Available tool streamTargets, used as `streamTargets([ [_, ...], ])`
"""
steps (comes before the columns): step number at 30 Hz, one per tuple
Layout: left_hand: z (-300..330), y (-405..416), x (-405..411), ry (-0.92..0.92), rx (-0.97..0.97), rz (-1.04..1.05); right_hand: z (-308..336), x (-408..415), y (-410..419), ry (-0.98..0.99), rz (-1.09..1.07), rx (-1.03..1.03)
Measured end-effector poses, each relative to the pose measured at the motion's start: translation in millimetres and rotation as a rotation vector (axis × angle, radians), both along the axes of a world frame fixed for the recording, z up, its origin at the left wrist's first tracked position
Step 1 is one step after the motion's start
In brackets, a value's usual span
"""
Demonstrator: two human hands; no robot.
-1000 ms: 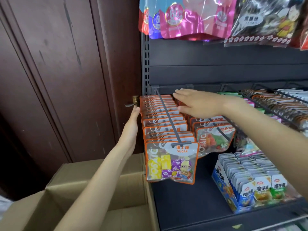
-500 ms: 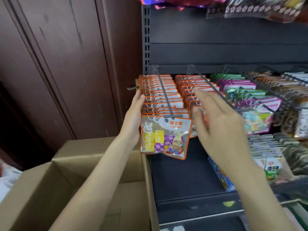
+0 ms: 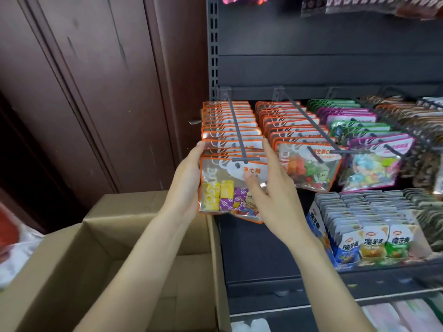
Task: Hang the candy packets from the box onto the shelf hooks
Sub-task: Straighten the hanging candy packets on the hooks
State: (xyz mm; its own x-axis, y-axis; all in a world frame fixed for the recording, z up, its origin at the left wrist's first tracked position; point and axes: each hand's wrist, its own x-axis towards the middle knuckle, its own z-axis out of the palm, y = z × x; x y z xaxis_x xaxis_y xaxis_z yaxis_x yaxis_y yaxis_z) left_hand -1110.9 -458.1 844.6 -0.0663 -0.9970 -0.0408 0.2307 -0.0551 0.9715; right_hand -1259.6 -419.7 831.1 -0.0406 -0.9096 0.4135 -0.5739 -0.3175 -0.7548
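A long row of orange-edged candy packets (image 3: 230, 130) hangs on the leftmost grey shelf hook (image 3: 237, 130). The front packet (image 3: 223, 190) shows yellow and purple candies. My left hand (image 3: 189, 180) lies flat against the left side of the row's front packets. My right hand (image 3: 268, 185) is at the right side, fingers straight along the row and thumb across the front packet's face. The open cardboard box (image 3: 148, 226) stands below left; its inside is mostly hidden by my arms.
More full hooks of orange (image 3: 299, 140), green and purple (image 3: 374, 154) packets hang to the right. Below them a tray of small snack sachets (image 3: 374, 231) sits on the dark shelf (image 3: 263, 264). A brown wooden door (image 3: 96, 92) stands on the left.
My right hand came from the second hook's packets down and left to the front of the leftmost row. My left hand slid forward along that row. The view tilted downward.
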Motion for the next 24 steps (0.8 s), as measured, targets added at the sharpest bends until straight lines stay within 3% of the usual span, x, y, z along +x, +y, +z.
streamTargets([
  [6,7.5,0.6,0.2,-0.157,-0.107,0.067,1.2,-4.5,-7.4,0.145,-0.053,-0.038],
  [16,10.6,-5.2,-1.2,-0.145,-0.108,0.224,5.4,-7.0,-7.8,0.152,-0.031,0.0],
  [24,2.8,-14.3,-6.6,-0.074,-0.125,0.055,2.8,-4.6,-6.4,0.108,-0.038,0.016],
])
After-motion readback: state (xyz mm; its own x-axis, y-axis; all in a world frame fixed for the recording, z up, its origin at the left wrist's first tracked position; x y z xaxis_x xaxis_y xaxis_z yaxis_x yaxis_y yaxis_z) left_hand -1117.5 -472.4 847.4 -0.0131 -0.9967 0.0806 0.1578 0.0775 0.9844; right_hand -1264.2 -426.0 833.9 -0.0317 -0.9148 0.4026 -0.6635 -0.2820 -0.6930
